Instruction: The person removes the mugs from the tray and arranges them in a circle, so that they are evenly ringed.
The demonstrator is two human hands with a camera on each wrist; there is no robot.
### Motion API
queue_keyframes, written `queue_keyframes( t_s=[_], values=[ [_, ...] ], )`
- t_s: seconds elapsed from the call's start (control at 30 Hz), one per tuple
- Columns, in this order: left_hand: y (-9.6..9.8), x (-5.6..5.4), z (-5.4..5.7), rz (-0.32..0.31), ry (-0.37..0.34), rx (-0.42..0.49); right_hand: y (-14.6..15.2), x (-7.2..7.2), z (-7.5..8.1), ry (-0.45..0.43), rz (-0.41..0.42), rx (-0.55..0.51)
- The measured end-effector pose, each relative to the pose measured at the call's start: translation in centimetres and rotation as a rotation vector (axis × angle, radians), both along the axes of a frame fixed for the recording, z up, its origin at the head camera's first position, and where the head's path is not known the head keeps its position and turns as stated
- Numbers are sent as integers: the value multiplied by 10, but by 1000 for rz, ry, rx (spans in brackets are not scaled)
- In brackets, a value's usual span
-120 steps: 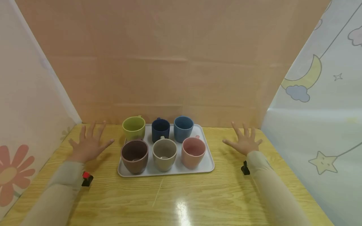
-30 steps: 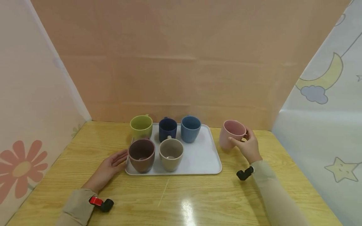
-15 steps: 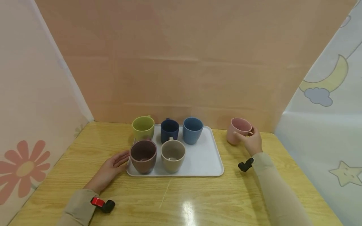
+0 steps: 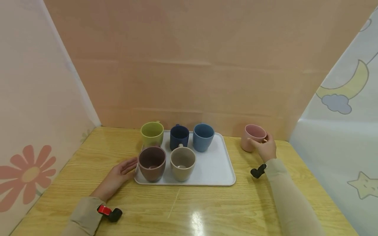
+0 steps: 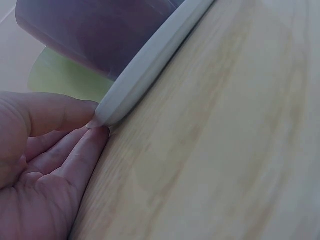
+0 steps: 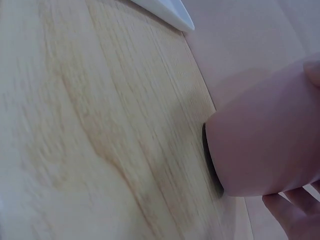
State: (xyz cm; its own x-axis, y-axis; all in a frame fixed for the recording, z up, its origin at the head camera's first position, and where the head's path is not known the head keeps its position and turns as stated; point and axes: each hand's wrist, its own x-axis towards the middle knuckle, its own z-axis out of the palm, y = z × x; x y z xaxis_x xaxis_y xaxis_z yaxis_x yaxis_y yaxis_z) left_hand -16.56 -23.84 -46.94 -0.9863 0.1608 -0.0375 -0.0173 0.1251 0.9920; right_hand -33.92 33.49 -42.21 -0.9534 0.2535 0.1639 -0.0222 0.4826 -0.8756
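Observation:
My right hand [image 4: 268, 150] holds a pink mug [image 4: 245, 144] upright at the back right, off the tray. In the right wrist view, the base of the pink mug [image 6: 260, 140] is at the tabletop with a dark shadow under it; whether it touches is hard to tell. My left hand [image 4: 115, 177] is at the left edge of a white tray [image 4: 214, 170]. The left wrist view has thumb and fingers pinching the rim of the tray [image 5: 137, 77]. Nearest that hand on the tray stands a brown mug [image 4: 152, 173], beside a beige mug [image 4: 182, 172].
Along the tray's back stand a green mug [image 4: 152, 140], a navy mug [image 4: 178, 144] and a blue mug [image 4: 203, 145]. A brown paper backdrop [image 4: 189, 82] rises behind the wooden table [image 4: 141, 209]. Patterned walls [image 4: 35, 98] flank both sides.
Both hands were spread apart from everything at first. The pink mug has gone from the tray's front right to the table at back right. My left hand has come to the tray's edge.

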Motion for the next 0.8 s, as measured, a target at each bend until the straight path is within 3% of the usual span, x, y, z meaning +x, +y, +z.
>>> queue_keyframes(
  t_s=[0.33,0.6,0.8],
  values=[
    [-1,-2,-3,-2,8,-27,3,0,-1,-12,31,5],
    [-1,-1,-1,-6,1,-37,7,4,9,-48,134,-5],
    [-1,1,0,-9,12,-37,-7,18,30,76,41,-2]
  ],
)
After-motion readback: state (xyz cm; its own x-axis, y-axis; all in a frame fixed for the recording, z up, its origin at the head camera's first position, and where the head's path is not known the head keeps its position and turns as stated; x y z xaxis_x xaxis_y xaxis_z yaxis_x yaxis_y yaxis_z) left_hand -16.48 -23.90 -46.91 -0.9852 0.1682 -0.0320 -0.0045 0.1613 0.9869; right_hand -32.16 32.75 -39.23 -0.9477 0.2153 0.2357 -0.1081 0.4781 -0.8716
